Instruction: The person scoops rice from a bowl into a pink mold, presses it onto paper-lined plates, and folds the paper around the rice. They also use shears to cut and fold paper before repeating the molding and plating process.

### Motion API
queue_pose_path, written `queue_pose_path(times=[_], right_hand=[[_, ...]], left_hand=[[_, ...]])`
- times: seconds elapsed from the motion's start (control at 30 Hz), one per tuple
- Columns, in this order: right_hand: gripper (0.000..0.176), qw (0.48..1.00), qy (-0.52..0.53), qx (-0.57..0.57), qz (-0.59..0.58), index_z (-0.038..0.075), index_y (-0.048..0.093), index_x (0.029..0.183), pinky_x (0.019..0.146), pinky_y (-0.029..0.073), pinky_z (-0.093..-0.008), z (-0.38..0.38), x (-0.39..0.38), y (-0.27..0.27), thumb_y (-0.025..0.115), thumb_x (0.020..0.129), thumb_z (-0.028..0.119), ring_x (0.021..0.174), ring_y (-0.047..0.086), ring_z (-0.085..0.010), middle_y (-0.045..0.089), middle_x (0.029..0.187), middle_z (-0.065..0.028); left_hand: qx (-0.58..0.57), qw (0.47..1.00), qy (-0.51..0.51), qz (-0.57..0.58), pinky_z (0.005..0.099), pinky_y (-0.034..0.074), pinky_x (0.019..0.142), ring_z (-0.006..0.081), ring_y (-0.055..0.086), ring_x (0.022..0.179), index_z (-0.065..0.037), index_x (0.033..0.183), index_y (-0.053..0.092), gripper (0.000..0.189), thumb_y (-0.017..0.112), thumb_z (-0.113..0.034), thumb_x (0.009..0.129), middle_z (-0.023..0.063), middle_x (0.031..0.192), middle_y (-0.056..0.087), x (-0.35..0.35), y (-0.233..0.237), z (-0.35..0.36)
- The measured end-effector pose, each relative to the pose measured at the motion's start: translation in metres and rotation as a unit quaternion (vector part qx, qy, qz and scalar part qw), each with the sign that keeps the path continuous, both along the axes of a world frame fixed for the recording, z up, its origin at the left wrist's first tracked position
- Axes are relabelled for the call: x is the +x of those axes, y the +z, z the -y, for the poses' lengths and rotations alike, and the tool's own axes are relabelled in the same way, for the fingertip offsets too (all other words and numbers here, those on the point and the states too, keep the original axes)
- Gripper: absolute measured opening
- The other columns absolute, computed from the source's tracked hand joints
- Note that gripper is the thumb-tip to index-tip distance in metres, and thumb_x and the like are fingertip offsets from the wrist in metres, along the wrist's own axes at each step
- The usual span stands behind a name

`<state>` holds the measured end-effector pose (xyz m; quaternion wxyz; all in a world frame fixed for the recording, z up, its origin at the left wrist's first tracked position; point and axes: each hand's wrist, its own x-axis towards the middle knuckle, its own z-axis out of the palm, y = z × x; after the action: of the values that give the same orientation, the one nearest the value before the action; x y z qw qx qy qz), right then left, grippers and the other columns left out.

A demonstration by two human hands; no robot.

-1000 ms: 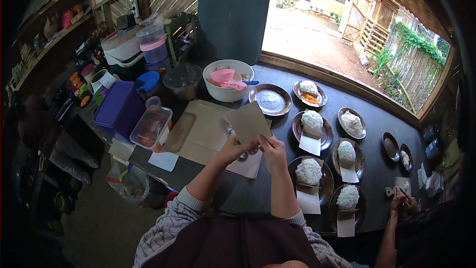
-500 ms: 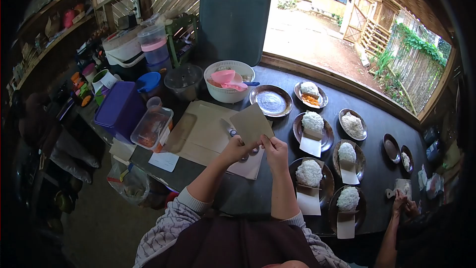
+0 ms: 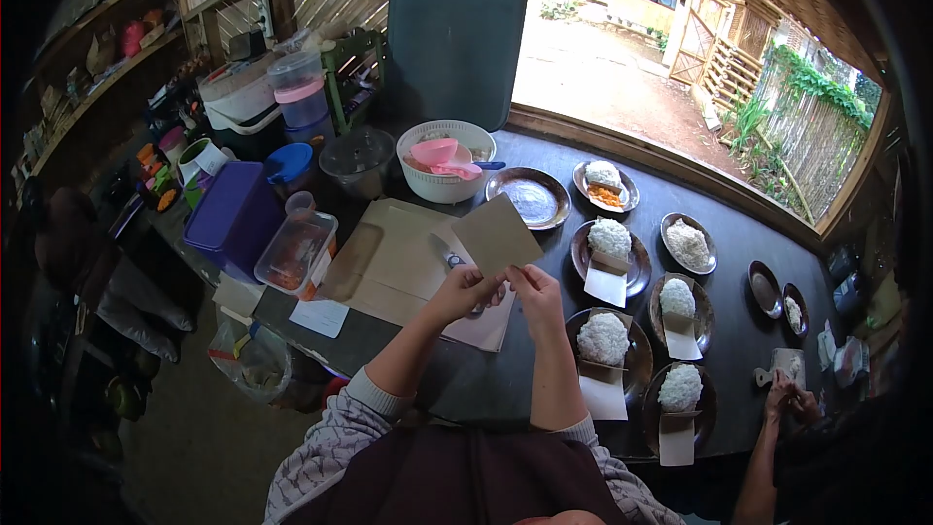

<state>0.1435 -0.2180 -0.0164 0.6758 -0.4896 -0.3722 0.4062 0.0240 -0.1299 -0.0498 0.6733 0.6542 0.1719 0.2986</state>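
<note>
A brown paper piece [image 3: 494,233] is held up between my two hands over the table. My left hand [image 3: 466,292] pinches its lower left edge, and my right hand [image 3: 535,294] grips its lower corner. Below them lie larger brown paper sheets [image 3: 389,272], with a knife [image 3: 449,255] resting on top, partly hidden by my left hand. Right of my hands stand several brown plates, each with a mound of rice and folded paper; the nearest rice mound [image 3: 604,339] sits beside my right forearm.
A white basket [image 3: 445,185] with pink scoops stands behind the paper. Left are a clear tub [image 3: 296,251] and a purple container [image 3: 236,219]. At far right, another person's hands [image 3: 789,397] work at a small cutting board [image 3: 783,362]. A person stands at far left.
The paper piece has tilted slightly in my hands, and my fingers have shifted a little along its lower edge. The view has moved slightly.
</note>
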Motion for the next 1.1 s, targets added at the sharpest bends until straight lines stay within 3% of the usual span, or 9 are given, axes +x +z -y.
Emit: queue_pose_path(times=[0.13, 0.3, 0.37, 0.63, 0.7, 0.83, 1.0, 1.1], right_hand=[[0.016, 0.999, 0.014, 0.031, -0.023, 0.002, 0.059, 0.077, 0.053, 0.031, -0.0184, -0.003, 0.0, -0.009, 0.055, 0.085, 0.015, 0.06, 0.041, -0.0034, 0.052, 0.067, 0.0022], [0.021, 0.997, -0.062, 0.038, 0.027, 0.001, 0.054, 0.072, 0.047, 0.035, -0.0205, -0.011, 0.001, -0.022, 0.05, 0.089, 0.014, 0.055, 0.044, -0.0052, 0.051, 0.065, 0.0003], [0.023, 0.997, -0.053, 0.048, -0.003, 0.001, 0.054, 0.072, 0.047, 0.034, -0.0205, -0.011, -0.001, -0.021, 0.049, 0.089, 0.015, 0.056, 0.044, -0.0049, 0.05, 0.065, 0.0006], [0.024, 0.996, -0.075, 0.04, 0.011, 0.002, 0.054, 0.071, 0.05, 0.032, -0.0193, -0.007, -0.007, -0.01, 0.049, 0.09, 0.017, 0.055, 0.041, -0.0038, 0.049, 0.063, 0.0019], [0.024, 0.992, -0.104, 0.049, -0.057, 0.003, 0.055, 0.07, 0.049, 0.029, -0.0189, -0.012, 0.003, -0.021, 0.051, 0.088, 0.018, 0.054, 0.038, -0.003, 0.049, 0.063, 0.0028], [0.025, 0.991, -0.12, 0.052, -0.038, 0.003, 0.056, 0.068, 0.049, 0.026, -0.0187, -0.011, 0.005, -0.023, 0.052, 0.088, 0.019, 0.054, 0.035, -0.0026, 0.048, 0.062, 0.0039], [0.026, 0.982, -0.131, 0.071, -0.113, 0.003, 0.057, 0.069, 0.049, 0.024, -0.0192, -0.011, 0.001, -0.019, 0.052, 0.088, 0.019, 0.054, 0.034, -0.0026, 0.046, 0.06, 0.0048], [0.026, 0.986, -0.138, 0.075, -0.062, 0.003, 0.057, 0.068, 0.049, 0.024, -0.0194, -0.01, 0.004, -0.021, 0.052, 0.088, 0.019, 0.054, 0.034, -0.0029, 0.046, 0.06, 0.0051]], left_hand=[[-0.005, 1.0, 0.0, -0.008, 0.0174, 0.036, 0.047, 0.004, 0.051, 0.052, -0.005, 0.077, 0.06, 0.026, 0.055, -0.029, 0.086, -0.0005, 0.062, 0.058, 0.001, -0.004, -0.001], [-0.005, 0.999, -0.006, -0.037, 0.0186, 0.033, 0.042, 0.004, 0.048, 0.047, -0.004, 0.073, 0.06, 0.028, 0.056, -0.029, 0.086, -0.001, 0.058, 0.056, 0.001, -0.003, 0.0], [0.012, 1.0, 0.001, -0.017, 0.018, 0.027, 0.038, 0.0017, 0.038, 0.043, -0.007, 0.067, 0.056, 0.033, 0.056, -0.033, 0.085, -0.003, 0.054, 0.049, 0.002, -0.004, 0.002], [-0.018, 0.999, -0.033, -0.035, 0.0196, 0.03, 0.04, 0.0046, 0.042, 0.044, -0.004, 0.068, 0.057, 0.028, 0.055, -0.026, 0.087, -0.002, 0.053, 0.049, -0.002, -0.001, 0.001], [-0.008, 0.998, -0.039, -0.039, 0.0197, 0.029, 0.039, 0.0045, 0.042, 0.044, -0.005, 0.067, 0.056, 0.029, 0.055, -0.025, 0.087, -0.002, 0.053, 0.048, -0.002, -0.002, 0.001], [-0.007, 0.997, -0.07, -0.045, 0.0197, 0.03, 0.04, 0.0043, 0.041, 0.044, -0.005, 0.066, 0.054, 0.029, 0.054, -0.026, 0.087, -0.0026, 0.054, 0.048, -0.007, 0.002, -0.002], [-0.003, 0.994, -0.098, -0.054, 0.0192, 0.032, 0.042, 0.0045, 0.044, 0.045, -0.005, 0.067, 0.056, 0.028, 0.055, -0.026, 0.087, -0.001, 0.056, 0.051, -0.009, 0.006, -0.001], [0.017, 0.994, -0.09, -0.062, 0.019, 0.037, 0.043, 0.006, 0.05, 0.048, -0.004, 0.07, 0.058, 0.027, 0.056, -0.025, 0.086, 0.0011, 0.058, 0.055, -0.006, 0.01, 0.003]])
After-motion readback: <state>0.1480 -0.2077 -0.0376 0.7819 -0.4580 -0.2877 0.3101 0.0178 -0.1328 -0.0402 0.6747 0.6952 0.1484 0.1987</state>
